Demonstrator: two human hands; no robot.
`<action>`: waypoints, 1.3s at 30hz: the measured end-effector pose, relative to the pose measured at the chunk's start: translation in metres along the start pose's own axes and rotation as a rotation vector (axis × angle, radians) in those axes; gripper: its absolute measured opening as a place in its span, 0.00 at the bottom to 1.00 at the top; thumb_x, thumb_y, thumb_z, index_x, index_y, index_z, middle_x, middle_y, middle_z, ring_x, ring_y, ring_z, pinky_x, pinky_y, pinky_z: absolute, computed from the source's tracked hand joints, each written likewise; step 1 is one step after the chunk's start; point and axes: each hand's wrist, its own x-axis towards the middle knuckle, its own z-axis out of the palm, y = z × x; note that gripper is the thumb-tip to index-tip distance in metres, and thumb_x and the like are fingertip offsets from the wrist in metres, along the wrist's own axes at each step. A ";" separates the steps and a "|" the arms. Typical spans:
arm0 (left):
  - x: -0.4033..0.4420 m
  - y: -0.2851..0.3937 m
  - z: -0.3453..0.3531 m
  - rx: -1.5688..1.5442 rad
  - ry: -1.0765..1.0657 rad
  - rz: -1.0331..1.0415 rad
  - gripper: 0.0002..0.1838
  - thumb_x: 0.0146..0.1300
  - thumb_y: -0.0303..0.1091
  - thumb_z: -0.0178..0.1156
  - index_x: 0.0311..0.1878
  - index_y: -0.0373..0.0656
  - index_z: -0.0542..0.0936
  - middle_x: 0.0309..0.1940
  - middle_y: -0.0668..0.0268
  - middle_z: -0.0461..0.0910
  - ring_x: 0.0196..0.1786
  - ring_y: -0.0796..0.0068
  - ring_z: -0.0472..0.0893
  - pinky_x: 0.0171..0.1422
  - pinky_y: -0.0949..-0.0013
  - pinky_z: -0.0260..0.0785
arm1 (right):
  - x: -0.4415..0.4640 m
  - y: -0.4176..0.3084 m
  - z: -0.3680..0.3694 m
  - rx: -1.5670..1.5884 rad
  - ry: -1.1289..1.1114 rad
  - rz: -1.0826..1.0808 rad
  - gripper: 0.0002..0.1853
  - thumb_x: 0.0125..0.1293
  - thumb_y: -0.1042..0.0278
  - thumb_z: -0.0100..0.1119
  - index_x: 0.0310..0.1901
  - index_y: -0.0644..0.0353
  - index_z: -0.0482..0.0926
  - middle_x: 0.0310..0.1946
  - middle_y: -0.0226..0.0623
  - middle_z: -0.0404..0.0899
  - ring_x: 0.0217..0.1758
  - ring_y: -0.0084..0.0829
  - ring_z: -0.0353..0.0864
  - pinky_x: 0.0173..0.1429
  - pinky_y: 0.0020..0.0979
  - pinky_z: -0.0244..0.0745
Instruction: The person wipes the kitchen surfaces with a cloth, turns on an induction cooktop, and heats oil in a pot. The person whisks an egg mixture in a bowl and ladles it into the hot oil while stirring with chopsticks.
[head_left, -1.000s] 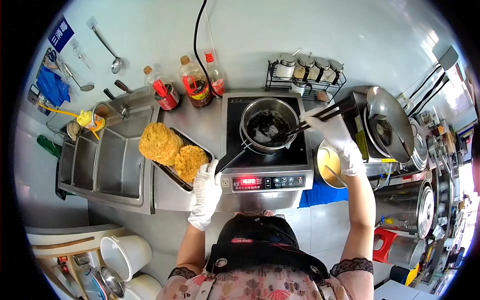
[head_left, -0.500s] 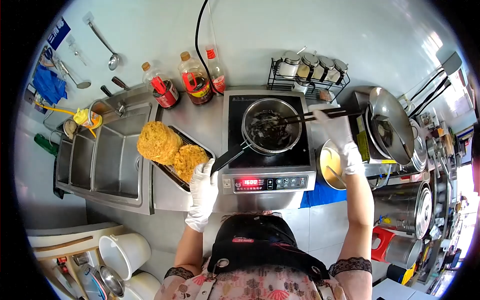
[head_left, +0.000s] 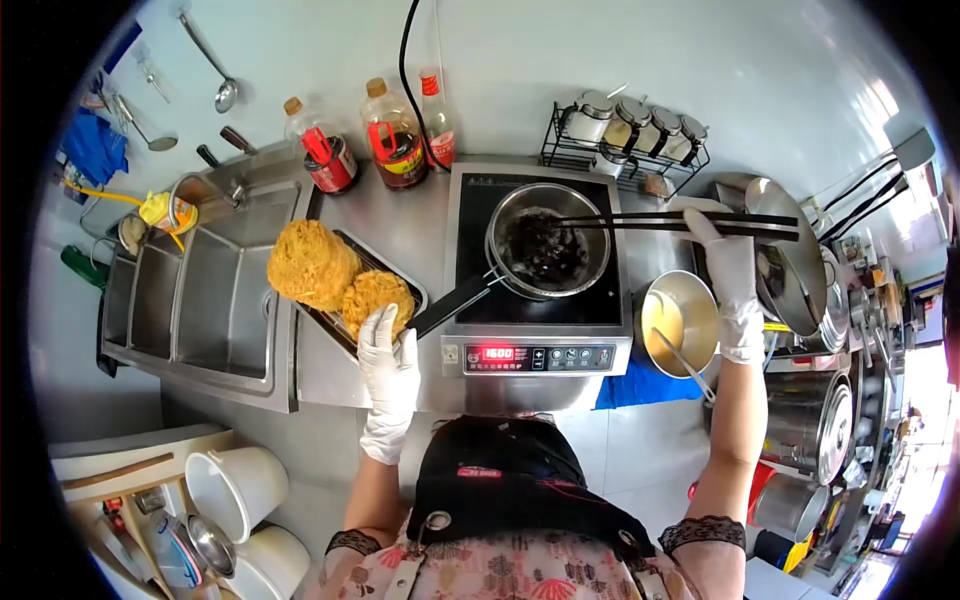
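Observation:
My right hand [head_left: 730, 280], in a white glove, holds a pair of long dark chopsticks [head_left: 655, 221]. Their tips reach into a steel saucepan [head_left: 603, 255] standing on the induction cooker [head_left: 475, 305]. Dark, shiny contents [head_left: 548, 255] lie in the saucepan. Just off the end of its black handle [head_left: 450, 304] is my gloved left hand [head_left: 388, 375], fingers apart and holding nothing. Its fingertips are near or against the smaller golden fried noodle-like cake [head_left: 377, 298]; whether they touch I cannot tell. A larger such cake [head_left: 312, 265] sits beside it on a dark tray [head_left: 375, 250].
A steel pot [head_left: 700, 300] with yellow liquid and a ladle stands right of the cooker. Sauce bottles [head_left: 395, 150] and a rack of seasoning jars [head_left: 625, 140] line the wall. The sink [head_left: 230, 310] is at left, a wok [head_left: 790, 215] at right.
My left hand has let go of the saucepan handle and opened beside the smaller cake. My right hand has shifted right and down slightly with the chopsticks, which now lie more level.

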 end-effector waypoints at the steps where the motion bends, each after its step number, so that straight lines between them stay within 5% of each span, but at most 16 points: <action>1: -0.002 -0.002 0.000 -0.001 0.000 -0.010 0.21 0.58 0.27 0.61 0.57 0.40 0.74 0.54 0.55 0.72 0.58 0.57 0.72 0.63 0.62 0.64 | 0.001 -0.004 -0.003 0.006 0.004 0.018 0.08 0.62 0.77 0.57 0.40 0.65 0.83 0.37 0.33 0.83 0.40 0.22 0.79 0.42 0.22 0.77; 27: -0.015 -0.025 -0.004 -0.019 0.041 -0.020 0.19 0.59 0.28 0.61 0.54 0.39 0.75 0.51 0.53 0.74 0.54 0.53 0.75 0.59 0.60 0.67 | 0.031 -0.028 0.028 -0.140 -0.050 0.077 0.10 0.60 0.71 0.62 0.41 0.65 0.83 0.34 0.31 0.83 0.35 0.19 0.79 0.42 0.22 0.74; 39: -0.016 -0.027 -0.011 -0.015 0.064 -0.021 0.19 0.58 0.26 0.62 0.54 0.39 0.76 0.50 0.53 0.74 0.52 0.54 0.75 0.57 0.61 0.68 | 0.049 -0.007 0.037 -0.124 -0.113 0.033 0.08 0.60 0.70 0.63 0.40 0.62 0.82 0.29 0.26 0.81 0.29 0.15 0.74 0.33 0.20 0.68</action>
